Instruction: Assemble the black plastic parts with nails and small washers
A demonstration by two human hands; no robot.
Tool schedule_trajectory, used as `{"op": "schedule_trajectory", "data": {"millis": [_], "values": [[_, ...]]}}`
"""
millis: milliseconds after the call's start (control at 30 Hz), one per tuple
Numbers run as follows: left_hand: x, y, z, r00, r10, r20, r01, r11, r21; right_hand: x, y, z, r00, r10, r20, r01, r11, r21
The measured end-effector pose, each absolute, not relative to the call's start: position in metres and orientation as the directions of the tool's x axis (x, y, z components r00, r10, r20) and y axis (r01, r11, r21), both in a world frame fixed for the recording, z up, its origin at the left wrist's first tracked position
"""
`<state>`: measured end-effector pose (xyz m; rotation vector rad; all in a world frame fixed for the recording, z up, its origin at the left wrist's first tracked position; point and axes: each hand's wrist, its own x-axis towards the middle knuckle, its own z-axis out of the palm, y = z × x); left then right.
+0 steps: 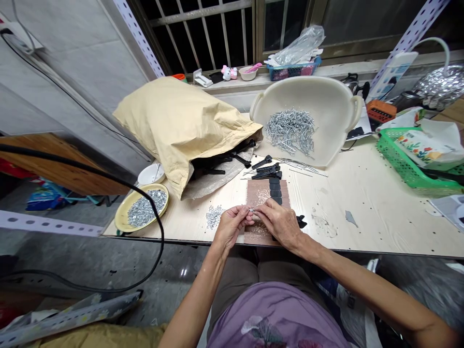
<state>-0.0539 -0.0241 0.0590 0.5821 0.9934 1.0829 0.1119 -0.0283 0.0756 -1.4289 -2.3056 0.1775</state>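
Note:
My left hand (234, 222) pinches a small shiny metal piece (251, 210), which looks like a nut or washer, between thumb and forefinger. Against it, the fingertips of my right hand (279, 222) are pressed together; what they hold is too small to make out. Both hands are above a brown board (253, 188) with pale dust on it and a row of black plastic pieces (275, 189). Left of my left hand lies a small heap of tiny metal parts (214, 216). Black handle-like parts (267, 170) and long screws (300, 166) lie beyond the board.
A tilted cream basin (326, 125) holds many screws (292, 130). A large tan sack (181, 121) spills black parts at its mouth. At the left edge sits a yellow dish (122, 212) of small metal parts. A green basket (395, 162) stands to the right.

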Motion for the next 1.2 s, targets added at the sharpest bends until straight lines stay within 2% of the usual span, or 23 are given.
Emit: {"op": "schedule_trajectory", "data": {"millis": [167, 467, 567, 667, 800, 1000, 1200], "values": [[-0.052, -0.023, 0.060, 0.131, 0.915, -0.381, -0.490, 0.393, 0.778, 0.109, -0.027, 0.077, -0.387, 0.879, 0.278, 0.843, 0.459, -0.279], [-0.047, -0.016, 0.050, 0.004, 0.901, -0.433, -0.527, 0.370, 0.765, 0.105, -0.020, 0.073, -0.344, 0.914, 0.217, 0.890, 0.391, -0.235], [-0.049, -0.014, 0.048, -0.085, 0.906, -0.414, -0.494, 0.322, 0.808, 0.111, -0.017, 0.072, -0.273, 0.931, 0.242, 0.899, 0.336, -0.279], [-0.048, -0.012, 0.048, -0.134, 0.926, -0.353, -0.442, 0.263, 0.857, 0.114, -0.017, 0.074, -0.302, 0.924, 0.237, 0.866, 0.369, -0.336], [-0.042, -0.013, 0.049, -0.156, 0.944, -0.290, -0.418, 0.203, 0.885, 0.112, -0.017, 0.073, -0.356, 0.909, 0.219, 0.847, 0.413, -0.335], [-0.038, -0.015, 0.051, -0.170, 0.956, -0.239, -0.389, 0.158, 0.908, 0.112, -0.017, 0.069, -0.339, 0.915, 0.220, 0.842, 0.399, -0.363], [-0.034, -0.014, 0.049, -0.232, 0.957, -0.175, -0.320, 0.095, 0.943, 0.113, -0.016, 0.065, -0.280, 0.930, 0.237, 0.769, 0.365, -0.524]]}}
